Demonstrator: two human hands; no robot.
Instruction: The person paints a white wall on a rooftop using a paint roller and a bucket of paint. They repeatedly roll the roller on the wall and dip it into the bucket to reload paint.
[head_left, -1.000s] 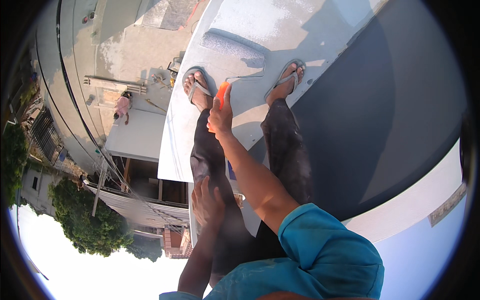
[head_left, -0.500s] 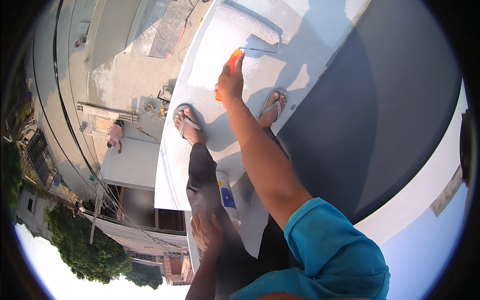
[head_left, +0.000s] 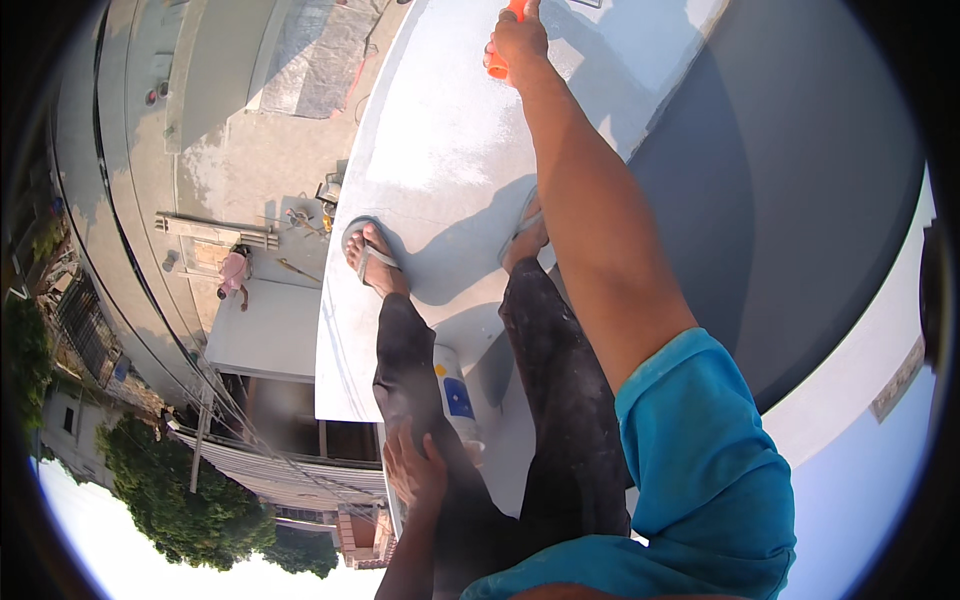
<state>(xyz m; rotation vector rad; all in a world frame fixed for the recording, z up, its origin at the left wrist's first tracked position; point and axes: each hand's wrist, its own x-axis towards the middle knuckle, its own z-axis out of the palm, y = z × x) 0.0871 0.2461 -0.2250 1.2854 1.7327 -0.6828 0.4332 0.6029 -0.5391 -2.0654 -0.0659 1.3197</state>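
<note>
At the top edge, my right hand (head_left: 518, 42) is wrapped around the orange handle of a paint roller (head_left: 498, 67). Part of the roller's metal frame shows at the upper border; its sleeve is out of view. The roller is over a pale ledge (head_left: 440, 130) whose far part looks whiter and freshly coated. My left hand (head_left: 413, 470) lies on my left leg with its fingers apart, holding nothing. A white bucket (head_left: 453, 395) with blue and yellow patches stands between my legs, partly hidden by the left one.
My feet stand on the ledge in flip-flops (head_left: 372, 250). Left of its edge is a drop to a lower yard, where a person in pink (head_left: 234, 272) leans by a slab (head_left: 262, 325). Cables (head_left: 125, 225) cross at left. A dark grey surface (head_left: 780, 200) borders the right side.
My right hand has pushed the paint roller forward and a little right, taking its sleeve past the top edge. The left hand stays on my leg.
</note>
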